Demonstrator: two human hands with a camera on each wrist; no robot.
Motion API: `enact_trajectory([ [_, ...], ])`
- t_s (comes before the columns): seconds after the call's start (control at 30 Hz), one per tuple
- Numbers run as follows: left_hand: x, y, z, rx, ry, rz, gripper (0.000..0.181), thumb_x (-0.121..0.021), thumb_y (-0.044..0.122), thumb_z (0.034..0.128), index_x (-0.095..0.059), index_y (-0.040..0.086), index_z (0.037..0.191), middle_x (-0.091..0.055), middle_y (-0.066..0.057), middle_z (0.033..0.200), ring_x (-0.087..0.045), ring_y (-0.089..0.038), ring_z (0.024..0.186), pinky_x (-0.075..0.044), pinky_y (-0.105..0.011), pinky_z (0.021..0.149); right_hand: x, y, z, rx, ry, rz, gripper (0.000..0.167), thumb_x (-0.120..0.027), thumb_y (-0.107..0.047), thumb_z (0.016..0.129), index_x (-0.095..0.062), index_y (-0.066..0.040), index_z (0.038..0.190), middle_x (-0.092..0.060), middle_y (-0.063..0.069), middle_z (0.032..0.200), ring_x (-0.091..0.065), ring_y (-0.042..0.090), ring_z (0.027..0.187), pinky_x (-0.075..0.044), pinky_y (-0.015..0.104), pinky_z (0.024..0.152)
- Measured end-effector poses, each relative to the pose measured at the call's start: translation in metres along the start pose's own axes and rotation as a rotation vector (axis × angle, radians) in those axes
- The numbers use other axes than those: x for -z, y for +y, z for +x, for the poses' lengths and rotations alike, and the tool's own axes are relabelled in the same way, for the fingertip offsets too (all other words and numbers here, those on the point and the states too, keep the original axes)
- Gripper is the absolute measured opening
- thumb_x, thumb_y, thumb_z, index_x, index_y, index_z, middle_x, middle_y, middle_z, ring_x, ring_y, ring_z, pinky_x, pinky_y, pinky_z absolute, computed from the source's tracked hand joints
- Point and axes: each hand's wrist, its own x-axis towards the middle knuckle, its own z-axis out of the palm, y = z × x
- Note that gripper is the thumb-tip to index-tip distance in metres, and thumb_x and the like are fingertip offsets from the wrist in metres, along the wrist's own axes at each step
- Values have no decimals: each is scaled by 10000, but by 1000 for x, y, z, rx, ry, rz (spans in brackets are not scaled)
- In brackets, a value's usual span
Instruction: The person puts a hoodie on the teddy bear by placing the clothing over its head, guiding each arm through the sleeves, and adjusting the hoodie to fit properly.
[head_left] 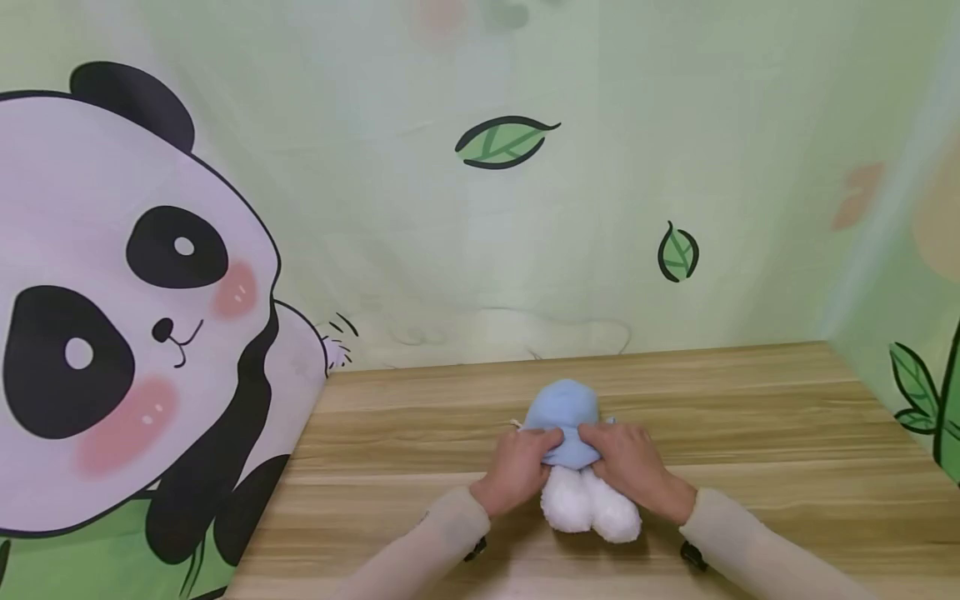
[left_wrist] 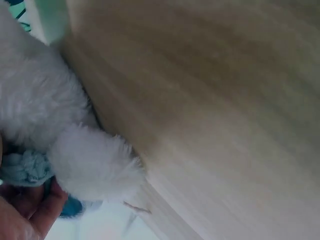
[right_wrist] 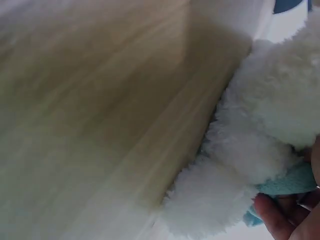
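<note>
A white fluffy plush toy point(head_left: 567, 504) lies on the wooden table, its two rounded lower parts pointing toward me. Blue cloth point(head_left: 564, 406), which looks like a small garment, covers its upper part. My left hand point(head_left: 516, 468) grips the left side of this cloth, thumb on top. On the opposite side my right hand point(head_left: 636, 468) holds the cloth the same way, and the two thumbs nearly meet. In the left wrist view, fingers point(left_wrist: 49, 212) curl at the gathered cloth edge point(left_wrist: 27, 167) beside the white fur. Fingers point(right_wrist: 272, 217) pinch the cloth in the right wrist view.
The wood-grained table point(head_left: 390, 467) extends on both sides of the toy. Behind it hangs a pale green backdrop point(head_left: 360, 183) with printed leaves and a large panda point(head_left: 202, 333) at left. Dark straps point(head_left: 693, 556) show under the sleeves.
</note>
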Motion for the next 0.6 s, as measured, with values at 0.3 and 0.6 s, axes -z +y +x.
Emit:
enact_trajectory([
  [0.3, 1, 5, 2, 118, -28, -54, 301, -722, 52, 715, -445, 167, 734, -503, 39, 624, -436, -59, 558, -294, -191, 483, 2, -8, 2, -58, -6, -61, 362, -716, 21, 587, -414, -163, 667, -408, -64, 537, -343, 82, 481, -242, 231, 420],
  [0.6, 21, -6, -8, 150, -130, -227, 313, -671, 323, 866, -587, 123, 1091, -595, -10, 1065, -604, -147, 934, -525, -278, 789, 25, -12, 3, -99, -148, 8, 416, -800, -329, 733, -624, -80, 1016, -620, 11, 957, -615, 182, 861, -512, 375, 774],
])
